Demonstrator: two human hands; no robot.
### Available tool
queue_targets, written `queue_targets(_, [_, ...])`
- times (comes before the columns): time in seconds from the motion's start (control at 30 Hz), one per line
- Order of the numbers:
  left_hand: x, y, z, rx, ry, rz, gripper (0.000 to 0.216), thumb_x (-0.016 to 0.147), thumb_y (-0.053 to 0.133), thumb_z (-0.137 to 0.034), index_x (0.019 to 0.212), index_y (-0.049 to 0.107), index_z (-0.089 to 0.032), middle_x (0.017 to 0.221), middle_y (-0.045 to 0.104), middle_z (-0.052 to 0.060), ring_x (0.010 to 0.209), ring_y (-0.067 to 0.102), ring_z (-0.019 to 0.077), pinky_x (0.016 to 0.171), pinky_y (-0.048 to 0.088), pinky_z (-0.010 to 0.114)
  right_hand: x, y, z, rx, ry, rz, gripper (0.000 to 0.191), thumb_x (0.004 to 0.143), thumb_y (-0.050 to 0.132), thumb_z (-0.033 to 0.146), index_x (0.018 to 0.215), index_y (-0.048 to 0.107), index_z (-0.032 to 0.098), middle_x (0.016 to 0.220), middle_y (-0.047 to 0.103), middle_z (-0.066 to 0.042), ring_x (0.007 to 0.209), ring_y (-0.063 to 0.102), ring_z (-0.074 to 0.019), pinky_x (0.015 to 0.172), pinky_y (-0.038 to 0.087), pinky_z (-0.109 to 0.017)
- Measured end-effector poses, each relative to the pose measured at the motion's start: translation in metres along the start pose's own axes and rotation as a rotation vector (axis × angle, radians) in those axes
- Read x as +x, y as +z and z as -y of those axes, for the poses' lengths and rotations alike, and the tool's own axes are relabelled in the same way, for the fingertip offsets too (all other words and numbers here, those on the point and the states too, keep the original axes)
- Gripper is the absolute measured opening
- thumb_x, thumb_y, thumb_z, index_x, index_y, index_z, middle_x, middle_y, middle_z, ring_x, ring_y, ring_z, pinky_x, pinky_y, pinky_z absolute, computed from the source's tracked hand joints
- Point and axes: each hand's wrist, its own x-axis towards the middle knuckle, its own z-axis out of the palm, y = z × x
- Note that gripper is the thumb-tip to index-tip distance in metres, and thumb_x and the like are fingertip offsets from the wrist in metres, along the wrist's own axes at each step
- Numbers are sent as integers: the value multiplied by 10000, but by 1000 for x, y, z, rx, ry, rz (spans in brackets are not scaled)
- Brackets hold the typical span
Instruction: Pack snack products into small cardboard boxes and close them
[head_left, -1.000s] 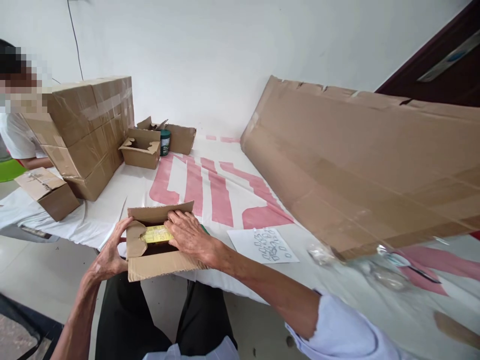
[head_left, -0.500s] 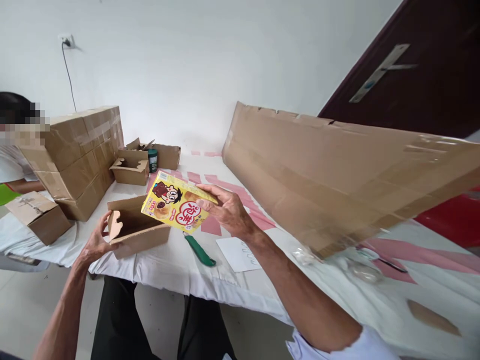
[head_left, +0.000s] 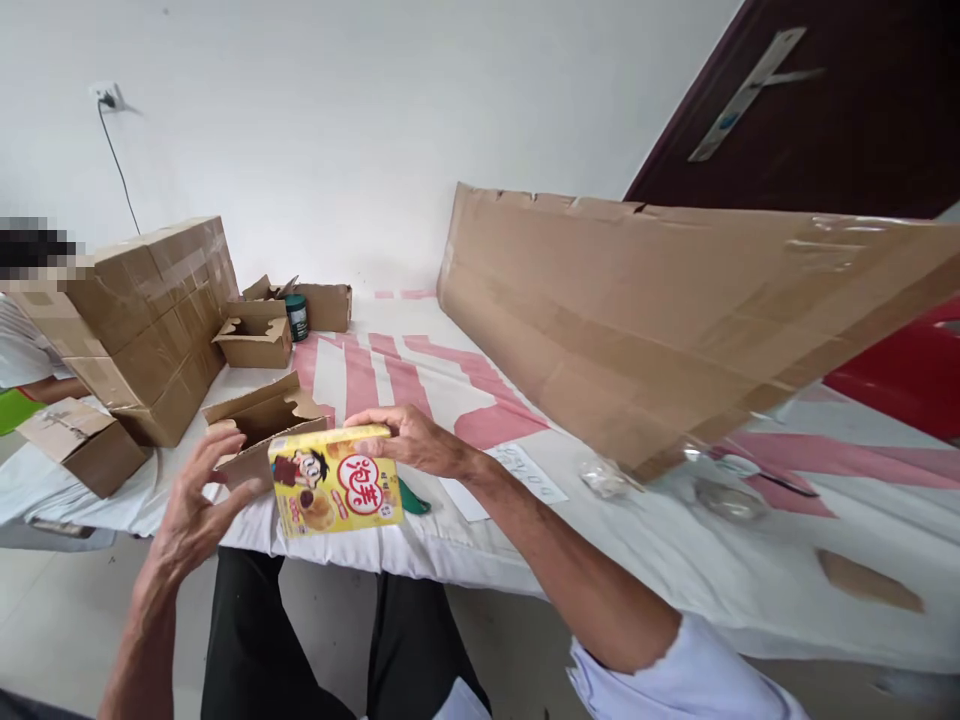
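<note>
My right hand (head_left: 412, 440) is closed round the right end of a yellow snack box (head_left: 337, 485) with a cartoon figure and red lettering on its front. The box is held upright at the table's front edge. Just left of it is my left hand (head_left: 199, 490), fingers apart and curved, with nothing in its grasp. Behind the snack box stands an open brown cardboard box (head_left: 259, 405), its lower right part hidden. A green-handled tool (head_left: 412, 500) lies on the cloth, mostly covered by the snack box. To its right is a white paper with handwriting (head_left: 529, 475).
Stacked taped cartons (head_left: 161, 310) stand at the left, with a co-worker's arm (head_left: 56, 390) beyond. Small open cartons (head_left: 255, 345) and a dark green canister (head_left: 297, 318) sit behind. A long cardboard sheet (head_left: 637, 310) leans on the right. A clear plastic lump (head_left: 600, 478) lies near its base.
My right hand has brought the snack box down and towards me, turning it more upright. My left hand has let go of the open cardboard box and moved beside the snack box.
</note>
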Motion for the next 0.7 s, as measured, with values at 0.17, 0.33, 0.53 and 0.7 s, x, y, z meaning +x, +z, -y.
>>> queue_targets(0.17, [-7, 34, -26, -416, -340, 486, 696, 819, 837, -562, 1426, 677, -261, 1186, 766, 117, 915, 738, 297, 614, 600, 327, 4, 21, 5, 22, 27, 184, 554, 769, 891, 544, 1153, 784, 160, 964, 791, -65, 809, 752, -207, 653, 586, -276])
queue_targets(0.33, [-23, 59, -12, -681, -476, 243, 664, 814, 854, -596, 1342, 718, -218, 920, 767, 62, 692, 680, 201, 537, 491, 242, -3, 26, -20, 154, -98, -174, 725, 866, 751, 711, 1379, 686, 202, 1274, 728, -141, 1085, 732, -267, 827, 620, -370])
queue_targets(0.53, [-10, 83, -11, -813, -408, -212, 704, 854, 809, -620, 1422, 602, -258, 1285, 736, 103, 1024, 744, 263, 743, 610, 293, -15, 72, -42, 209, -148, -241, 833, 926, 684, 698, 1608, 454, 278, 1463, 641, -168, 1235, 683, -310, 977, 608, -481])
queue_targets(0.7, [-2, 103, -9, -884, -333, -137, 773, 871, 816, -560, 1519, 517, -262, 1411, 682, 124, 1177, 711, 295, 869, 623, 343, -4, 90, -47, 285, -222, -432, 678, 975, 633, 630, 1549, 536, 282, 1412, 696, -112, 1242, 684, -297, 1061, 585, -476])
